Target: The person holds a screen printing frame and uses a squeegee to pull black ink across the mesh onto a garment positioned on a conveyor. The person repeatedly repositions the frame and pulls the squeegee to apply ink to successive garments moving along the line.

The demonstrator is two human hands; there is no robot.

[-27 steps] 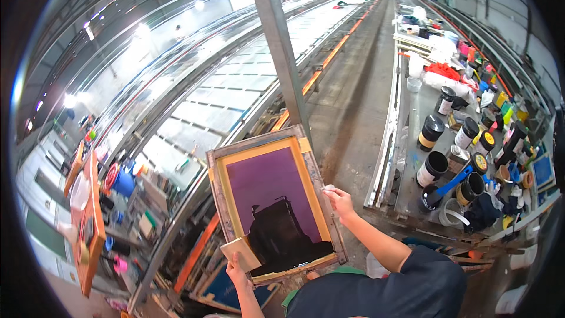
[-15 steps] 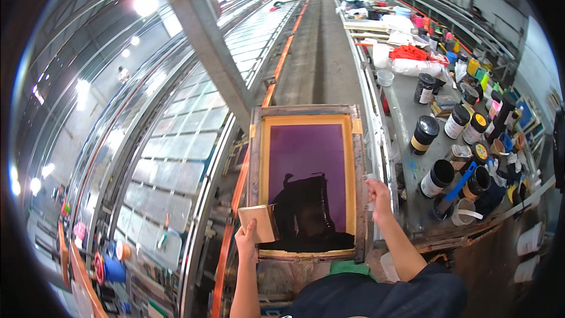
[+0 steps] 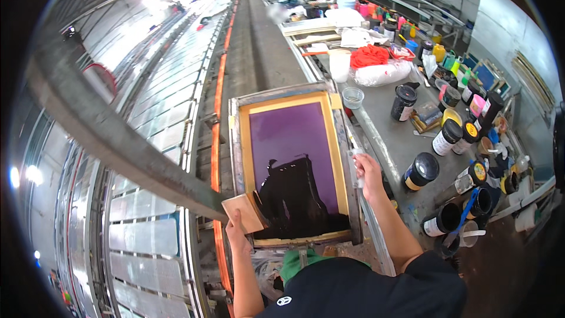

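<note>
A silkscreen frame (image 3: 234,141) lies before me, its mesh purple (image 3: 288,126) with yellow tape around the inside. Glossy black ink (image 3: 288,191) covers the lower part of the mesh, with a thick band along the near edge. My left hand (image 3: 236,234) is closed around a wooden squeegee (image 3: 241,212), its dark blade side tilted over the frame's near left corner. Beside the frame's right side, my right hand (image 3: 369,172) grips a small white cylindrical piece (image 3: 356,162). Whether that piece is fixed to the frame, I cannot tell.
To the right stands a grey table (image 3: 382,121) with several ink jars, a black jar (image 3: 421,171) nearest the frame. A blue spatula (image 3: 469,209) leans there. Red cloth (image 3: 369,56) lies farther back. A grey metal beam (image 3: 118,135) crosses the left; long printing tables (image 3: 144,232) run beyond it.
My view has turned to the right, so the beam now crosses the left foreground. The squeegee is tilted more than before. Both hands keep their hold.
</note>
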